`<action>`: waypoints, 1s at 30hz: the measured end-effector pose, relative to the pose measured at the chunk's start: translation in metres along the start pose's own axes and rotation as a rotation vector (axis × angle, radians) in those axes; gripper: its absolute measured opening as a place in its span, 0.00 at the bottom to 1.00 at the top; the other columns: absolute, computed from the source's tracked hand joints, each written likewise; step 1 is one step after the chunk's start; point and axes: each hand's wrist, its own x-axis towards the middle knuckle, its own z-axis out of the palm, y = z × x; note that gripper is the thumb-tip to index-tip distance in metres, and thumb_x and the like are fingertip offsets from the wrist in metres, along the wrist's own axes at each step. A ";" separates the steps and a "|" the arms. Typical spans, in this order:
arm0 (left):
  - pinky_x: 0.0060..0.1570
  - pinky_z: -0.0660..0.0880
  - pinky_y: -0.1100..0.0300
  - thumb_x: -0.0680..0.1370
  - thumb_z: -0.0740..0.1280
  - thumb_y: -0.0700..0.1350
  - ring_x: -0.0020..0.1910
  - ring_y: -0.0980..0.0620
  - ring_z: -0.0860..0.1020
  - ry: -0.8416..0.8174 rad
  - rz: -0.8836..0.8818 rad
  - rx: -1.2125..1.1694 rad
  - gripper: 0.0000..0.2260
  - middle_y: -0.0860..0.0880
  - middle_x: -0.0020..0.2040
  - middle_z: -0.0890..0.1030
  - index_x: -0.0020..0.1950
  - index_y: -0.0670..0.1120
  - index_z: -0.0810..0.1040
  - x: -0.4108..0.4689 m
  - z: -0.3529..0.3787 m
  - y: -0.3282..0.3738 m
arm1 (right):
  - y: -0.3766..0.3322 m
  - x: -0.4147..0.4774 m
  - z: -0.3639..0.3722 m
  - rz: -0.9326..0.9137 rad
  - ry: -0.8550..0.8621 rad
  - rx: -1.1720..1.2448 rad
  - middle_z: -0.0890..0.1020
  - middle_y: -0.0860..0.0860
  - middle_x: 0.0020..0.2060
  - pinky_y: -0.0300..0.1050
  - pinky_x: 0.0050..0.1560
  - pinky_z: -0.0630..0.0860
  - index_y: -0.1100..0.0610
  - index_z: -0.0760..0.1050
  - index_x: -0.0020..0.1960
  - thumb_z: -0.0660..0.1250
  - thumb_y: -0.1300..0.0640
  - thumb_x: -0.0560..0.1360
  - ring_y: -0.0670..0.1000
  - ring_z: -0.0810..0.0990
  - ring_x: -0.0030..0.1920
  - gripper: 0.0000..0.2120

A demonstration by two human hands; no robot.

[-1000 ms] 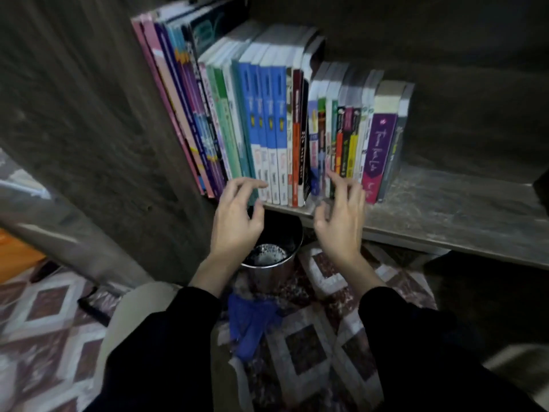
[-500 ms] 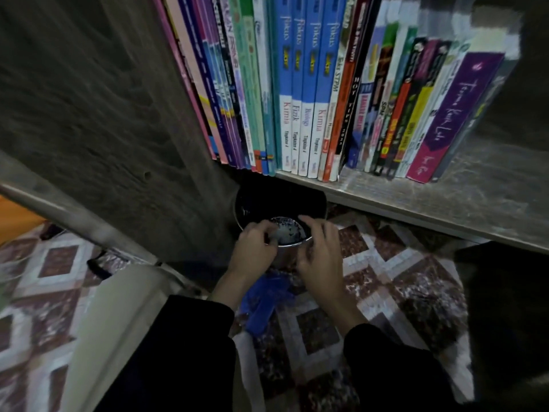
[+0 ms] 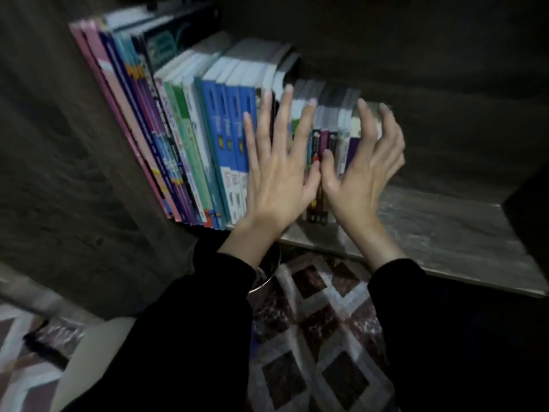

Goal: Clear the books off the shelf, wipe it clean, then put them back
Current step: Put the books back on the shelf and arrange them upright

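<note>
Both hands are up at the books (image 3: 214, 138) on the shelf (image 3: 430, 227).
The books stand in a row at the shelf's left end, leaning against its side wall. The left hand (image 3: 276, 179) is spread, fingers straight, before the blue spines. The right hand (image 3: 362, 179) curves its fingers round the row's right end; blur hides whether they grip. A metal cup (image 3: 269, 275) shows below the shelf.

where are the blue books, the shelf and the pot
blue books (image 3: 227, 123), head view, on a blue spine
shelf (image 3: 445, 230), head view, on the bare board right of the books
pot (image 3: 269, 282), head view, on its metal rim
</note>
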 end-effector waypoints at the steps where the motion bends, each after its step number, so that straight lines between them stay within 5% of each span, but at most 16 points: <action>1: 0.72 0.41 0.39 0.76 0.64 0.52 0.75 0.35 0.51 -0.051 -0.009 0.088 0.32 0.36 0.76 0.56 0.76 0.43 0.58 0.010 -0.001 0.003 | 0.003 0.012 -0.003 0.015 -0.047 -0.048 0.63 0.62 0.72 0.55 0.66 0.56 0.50 0.57 0.74 0.68 0.49 0.73 0.58 0.58 0.71 0.34; 4: 0.69 0.35 0.37 0.75 0.62 0.55 0.75 0.34 0.45 -0.163 -0.047 0.281 0.35 0.38 0.77 0.48 0.78 0.44 0.54 0.025 -0.007 0.010 | 0.011 0.034 -0.007 0.048 -0.329 -0.065 0.55 0.60 0.76 0.63 0.70 0.49 0.49 0.47 0.78 0.66 0.40 0.73 0.60 0.51 0.75 0.43; 7: 0.67 0.33 0.34 0.76 0.62 0.56 0.74 0.33 0.37 -0.273 -0.015 0.368 0.34 0.38 0.78 0.44 0.78 0.48 0.53 0.027 -0.008 0.009 | 0.017 0.037 -0.009 0.020 -0.501 -0.036 0.55 0.62 0.75 0.61 0.71 0.52 0.49 0.38 0.77 0.65 0.34 0.71 0.59 0.53 0.76 0.49; 12: 0.62 0.27 0.34 0.74 0.66 0.60 0.68 0.37 0.26 -0.385 0.024 0.407 0.37 0.41 0.75 0.58 0.77 0.51 0.52 0.028 -0.007 -0.001 | 0.024 0.032 -0.009 -0.059 -0.545 -0.157 0.56 0.61 0.75 0.57 0.73 0.56 0.47 0.32 0.75 0.67 0.34 0.70 0.58 0.55 0.75 0.52; 19: 0.60 0.26 0.34 0.74 0.69 0.54 0.73 0.32 0.34 -0.402 -0.024 0.434 0.36 0.37 0.71 0.62 0.76 0.51 0.53 0.031 -0.006 0.008 | 0.029 0.034 -0.006 -0.103 -0.553 -0.173 0.63 0.60 0.70 0.56 0.73 0.58 0.50 0.37 0.77 0.68 0.35 0.69 0.59 0.60 0.72 0.52; 22: 0.68 0.33 0.36 0.74 0.66 0.48 0.74 0.34 0.37 -0.318 -0.019 0.340 0.32 0.36 0.76 0.55 0.75 0.45 0.58 0.027 -0.013 0.023 | 0.028 0.035 -0.012 -0.087 -0.583 -0.093 0.60 0.61 0.72 0.58 0.73 0.57 0.49 0.40 0.78 0.69 0.40 0.71 0.60 0.56 0.74 0.48; 25: 0.75 0.44 0.45 0.76 0.63 0.40 0.76 0.41 0.39 -0.314 0.032 0.051 0.33 0.38 0.77 0.44 0.77 0.42 0.52 0.026 -0.014 0.037 | 0.030 0.032 -0.017 0.005 -0.537 0.006 0.54 0.63 0.74 0.61 0.73 0.53 0.48 0.44 0.78 0.65 0.40 0.70 0.62 0.50 0.75 0.45; 28: 0.74 0.47 0.49 0.77 0.65 0.45 0.76 0.40 0.40 -0.507 -0.228 -0.028 0.39 0.36 0.76 0.38 0.78 0.42 0.43 0.038 -0.012 0.042 | 0.037 0.030 -0.019 0.149 -0.553 0.001 0.49 0.60 0.77 0.61 0.74 0.48 0.48 0.41 0.78 0.69 0.39 0.70 0.60 0.46 0.76 0.49; 30: 0.74 0.48 0.49 0.76 0.66 0.53 0.76 0.37 0.46 -0.564 -0.270 0.127 0.41 0.33 0.76 0.45 0.77 0.40 0.44 0.046 -0.005 0.045 | 0.044 0.030 -0.019 0.201 -0.571 0.020 0.49 0.56 0.77 0.61 0.74 0.49 0.50 0.43 0.78 0.71 0.40 0.69 0.58 0.47 0.77 0.50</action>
